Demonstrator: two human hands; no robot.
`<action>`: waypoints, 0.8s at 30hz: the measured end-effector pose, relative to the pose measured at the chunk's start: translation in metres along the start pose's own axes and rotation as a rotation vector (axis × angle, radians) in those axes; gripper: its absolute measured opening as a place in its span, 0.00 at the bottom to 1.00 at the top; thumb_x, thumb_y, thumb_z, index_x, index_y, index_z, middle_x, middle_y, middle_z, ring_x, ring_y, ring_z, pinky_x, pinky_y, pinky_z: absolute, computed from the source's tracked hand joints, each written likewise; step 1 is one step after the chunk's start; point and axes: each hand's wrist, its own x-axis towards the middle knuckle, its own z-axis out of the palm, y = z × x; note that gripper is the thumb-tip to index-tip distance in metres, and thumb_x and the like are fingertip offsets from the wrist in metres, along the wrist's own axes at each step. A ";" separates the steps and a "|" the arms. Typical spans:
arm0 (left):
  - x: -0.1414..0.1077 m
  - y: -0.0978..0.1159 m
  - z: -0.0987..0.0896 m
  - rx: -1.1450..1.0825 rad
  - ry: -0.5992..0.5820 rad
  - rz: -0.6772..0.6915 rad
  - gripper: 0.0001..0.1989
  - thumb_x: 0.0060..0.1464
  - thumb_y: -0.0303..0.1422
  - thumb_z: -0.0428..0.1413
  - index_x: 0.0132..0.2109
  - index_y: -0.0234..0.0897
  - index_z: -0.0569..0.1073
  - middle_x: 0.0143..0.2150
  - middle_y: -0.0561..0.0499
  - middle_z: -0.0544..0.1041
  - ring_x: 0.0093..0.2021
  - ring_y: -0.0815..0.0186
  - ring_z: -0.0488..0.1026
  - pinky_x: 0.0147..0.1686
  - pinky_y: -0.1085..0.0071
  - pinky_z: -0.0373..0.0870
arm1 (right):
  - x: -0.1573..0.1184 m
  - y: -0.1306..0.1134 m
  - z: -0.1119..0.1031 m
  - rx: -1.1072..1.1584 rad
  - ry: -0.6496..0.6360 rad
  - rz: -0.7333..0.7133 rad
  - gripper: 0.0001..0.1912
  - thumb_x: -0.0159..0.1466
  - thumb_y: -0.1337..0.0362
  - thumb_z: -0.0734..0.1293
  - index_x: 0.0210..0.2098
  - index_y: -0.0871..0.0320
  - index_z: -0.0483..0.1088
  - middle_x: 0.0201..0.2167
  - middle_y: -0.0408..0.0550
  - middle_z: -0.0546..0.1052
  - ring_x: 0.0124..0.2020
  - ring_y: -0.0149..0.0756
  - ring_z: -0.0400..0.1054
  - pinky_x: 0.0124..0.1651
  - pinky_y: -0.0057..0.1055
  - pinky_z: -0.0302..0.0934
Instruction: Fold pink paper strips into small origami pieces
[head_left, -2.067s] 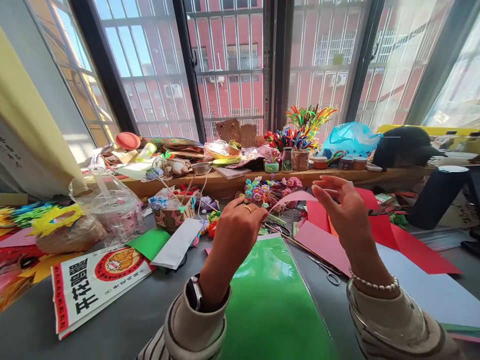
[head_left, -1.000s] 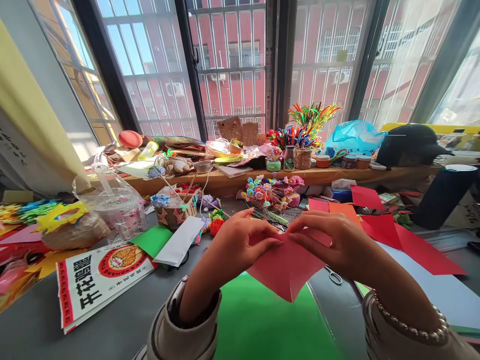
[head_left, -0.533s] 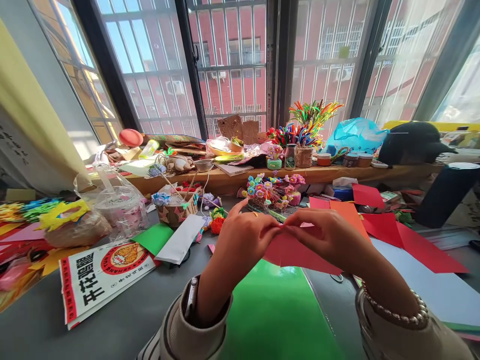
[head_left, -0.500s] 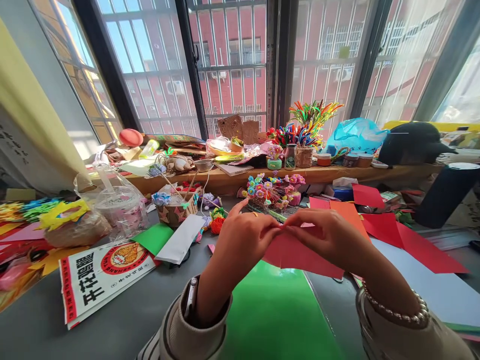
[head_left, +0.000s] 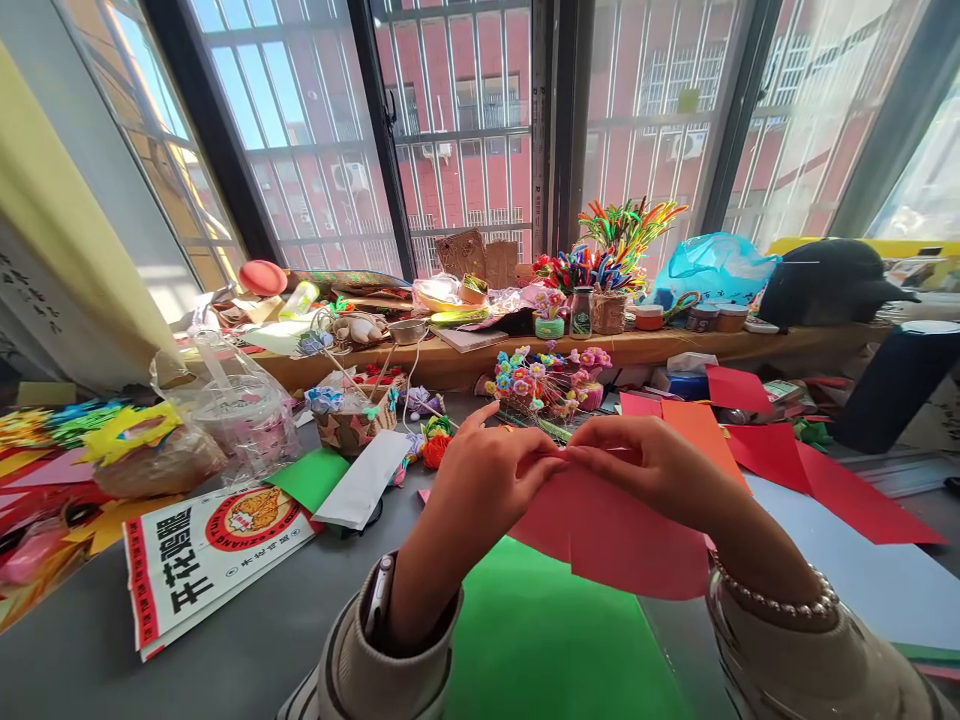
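A sheet of red paper (head_left: 630, 540) hangs from my fingertips above the green mat (head_left: 562, 640). My left hand (head_left: 499, 465) pinches its upper edge between thumb and fingers, the index finger raised. Right beside it, my right hand (head_left: 649, 460) pinches the same edge, so the fingertips of both hands nearly meet. A vertical line or overlap shows in the paper below the pinch; the fingers hide its top edge in part.
A printed paper bag (head_left: 225, 550), a white folded paper (head_left: 364, 480) and a green paper (head_left: 311, 478) lie left. Red sheets (head_left: 862, 490) and an orange sheet (head_left: 697, 435) lie right, near a dark bottle (head_left: 896, 385). Pipe-cleaner flowers (head_left: 536, 380) stand behind my hands.
The red paper has swung lower and toward me, so more of its face shows. Both hands keep their pinch, in almost the same place.
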 end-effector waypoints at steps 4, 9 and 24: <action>0.001 -0.001 0.002 0.041 0.035 -0.007 0.09 0.51 0.34 0.48 0.31 0.40 0.72 0.26 0.55 0.76 0.27 0.70 0.70 0.52 0.60 0.52 | 0.002 -0.001 0.003 -0.037 0.064 -0.008 0.11 0.57 0.59 0.59 0.29 0.56 0.70 0.27 0.43 0.74 0.30 0.33 0.67 0.30 0.25 0.59; 0.002 -0.001 0.003 0.098 0.089 -0.023 0.09 0.50 0.35 0.48 0.29 0.39 0.72 0.24 0.55 0.75 0.25 0.70 0.70 0.52 0.60 0.51 | 0.003 -0.003 0.005 -0.045 0.119 -0.013 0.11 0.57 0.59 0.59 0.30 0.57 0.70 0.28 0.43 0.75 0.30 0.33 0.67 0.31 0.24 0.59; 0.001 0.000 0.004 0.062 0.115 -0.001 0.07 0.49 0.34 0.50 0.30 0.40 0.72 0.25 0.56 0.76 0.26 0.70 0.70 0.53 0.60 0.48 | -0.001 -0.003 0.001 0.019 0.089 0.013 0.11 0.57 0.59 0.59 0.30 0.57 0.70 0.28 0.43 0.75 0.31 0.32 0.67 0.30 0.24 0.59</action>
